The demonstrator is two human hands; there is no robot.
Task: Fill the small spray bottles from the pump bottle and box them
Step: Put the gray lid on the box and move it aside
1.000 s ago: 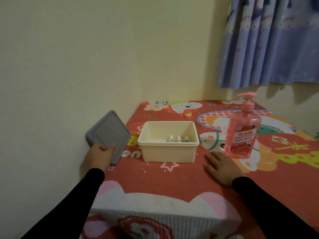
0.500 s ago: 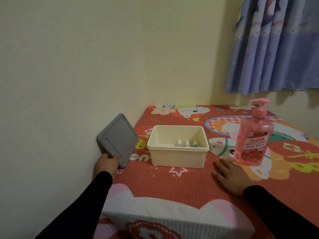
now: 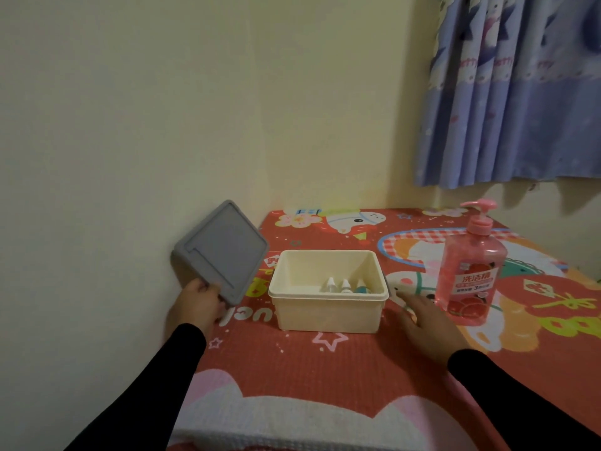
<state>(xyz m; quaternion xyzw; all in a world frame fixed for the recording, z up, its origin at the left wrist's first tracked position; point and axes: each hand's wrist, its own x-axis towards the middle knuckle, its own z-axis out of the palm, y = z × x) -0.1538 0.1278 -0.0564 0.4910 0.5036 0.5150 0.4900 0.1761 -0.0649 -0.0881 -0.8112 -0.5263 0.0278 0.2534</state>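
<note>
A cream plastic box (image 3: 328, 312) stands open on the table. Inside it, near the front right, three small spray bottles (image 3: 345, 285) stand in a row; two have white caps, one is teal. To the right of the box stands a pink pump bottle (image 3: 469, 275). My left hand (image 3: 195, 305) grips the lower corner of the grey lid (image 3: 221, 250), which is tilted against the left wall. My right hand (image 3: 429, 327) lies flat on the table between the box and the pump bottle, fingers straight.
The table wears a red cartoon-print cover (image 3: 325, 369) with a white quilted front edge. A cream wall runs close along the left side and the back. Blue curtains (image 3: 520, 92) hang at the back right.
The view has shifted, so everything sits further right in the frame. My left hand still holds the lid against the wall. My right hand has stayed flat on the table.
</note>
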